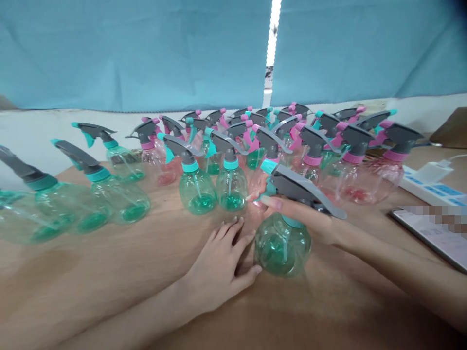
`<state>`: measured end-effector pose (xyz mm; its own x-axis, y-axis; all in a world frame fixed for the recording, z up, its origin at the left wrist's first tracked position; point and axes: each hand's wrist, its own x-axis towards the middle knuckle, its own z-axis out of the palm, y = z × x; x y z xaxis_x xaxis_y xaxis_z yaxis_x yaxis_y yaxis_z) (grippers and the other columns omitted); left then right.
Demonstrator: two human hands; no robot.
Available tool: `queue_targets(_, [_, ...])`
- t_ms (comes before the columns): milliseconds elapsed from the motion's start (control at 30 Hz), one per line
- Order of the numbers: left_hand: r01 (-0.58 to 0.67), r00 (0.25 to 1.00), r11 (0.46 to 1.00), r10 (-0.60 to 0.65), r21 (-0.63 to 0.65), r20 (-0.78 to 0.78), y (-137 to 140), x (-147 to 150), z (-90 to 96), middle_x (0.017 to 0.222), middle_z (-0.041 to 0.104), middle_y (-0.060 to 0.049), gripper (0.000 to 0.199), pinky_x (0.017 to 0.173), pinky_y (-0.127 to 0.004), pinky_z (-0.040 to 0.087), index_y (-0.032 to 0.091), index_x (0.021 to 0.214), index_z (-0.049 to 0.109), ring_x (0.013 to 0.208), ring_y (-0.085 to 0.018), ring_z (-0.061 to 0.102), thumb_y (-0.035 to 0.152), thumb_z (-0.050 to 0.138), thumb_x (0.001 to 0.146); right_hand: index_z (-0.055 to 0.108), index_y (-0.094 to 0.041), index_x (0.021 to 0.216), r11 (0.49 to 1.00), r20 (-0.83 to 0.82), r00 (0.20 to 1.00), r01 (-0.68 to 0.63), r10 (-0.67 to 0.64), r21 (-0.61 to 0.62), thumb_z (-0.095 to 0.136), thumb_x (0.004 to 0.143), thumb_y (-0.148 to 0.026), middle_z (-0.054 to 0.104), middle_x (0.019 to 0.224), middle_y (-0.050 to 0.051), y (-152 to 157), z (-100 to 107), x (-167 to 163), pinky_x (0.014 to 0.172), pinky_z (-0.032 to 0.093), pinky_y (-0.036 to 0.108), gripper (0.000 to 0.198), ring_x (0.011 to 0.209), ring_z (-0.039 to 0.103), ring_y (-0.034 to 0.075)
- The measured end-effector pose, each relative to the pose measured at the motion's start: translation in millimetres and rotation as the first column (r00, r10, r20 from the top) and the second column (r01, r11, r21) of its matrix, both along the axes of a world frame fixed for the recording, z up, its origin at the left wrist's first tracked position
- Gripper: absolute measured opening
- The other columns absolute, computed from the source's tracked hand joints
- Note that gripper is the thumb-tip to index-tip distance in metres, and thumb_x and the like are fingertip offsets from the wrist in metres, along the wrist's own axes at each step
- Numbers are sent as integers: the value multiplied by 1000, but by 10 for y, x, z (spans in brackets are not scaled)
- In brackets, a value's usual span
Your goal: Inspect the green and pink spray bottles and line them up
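A green see-through spray bottle (pixel 279 250) with a grey and turquoise spray head stands close in front of me, a little right of the middle. My right hand (pixel 306 216) is closed round its neck, just under the trigger; the spray head hides some of its fingers. Flat on the wood, to the left of this bottle, lies my left hand (pixel 222 265) with fingers spread. Its thumb and index finger reach toward the bottle's side; whether they touch it I cannot tell. Just beyond the left fingertips stand two more green spray bottles (pixel 197 189).
Several pink spray bottles (pixel 355 187) and green ones crowd the back of the wooden table (pixel 146 262). More green bottles (pixel 126 199) stand at left. A phone (pixel 430 233) and a white power strip (pixel 434 187) lie at right. Blue cloth (pixel 146 53) hangs behind.
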<state>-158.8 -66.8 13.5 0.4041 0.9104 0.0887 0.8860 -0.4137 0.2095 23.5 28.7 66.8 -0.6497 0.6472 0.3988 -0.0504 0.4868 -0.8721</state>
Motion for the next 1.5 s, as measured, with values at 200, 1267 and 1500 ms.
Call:
queue_targets(200, [-3,1000,1000,2,17,20,-6,-2,7,145,39,-17,55,103,-52,34,15,133,46,131,-34,36,45,58,88,64,-28,92,999,29,999,-25,26,-30,51,89,-47,61,72,-1,9,2,27,62,49,31,23,65,57,16])
queue_targets(1267, [-14,999,1000,13,26,36,-13,-12,-12,144,40,-16,54,103,-51,33,16,133,46,129,-34,38,46,56,89,59,-26,107,993,-113,993,-52,40,-102,60,86,-39,63,106,1,-46,1,32,89,47,36,24,99,61,20])
queue_targets(1500, [-1,1000,1000,0,25,31,-18,-18,-18,145,39,-16,53,103,-52,33,17,133,45,131,-33,36,47,54,90,59,-27,108,989,-128,990,-76,60,-124,62,86,-34,63,113,1,-45,9,36,89,48,35,24,106,60,20])
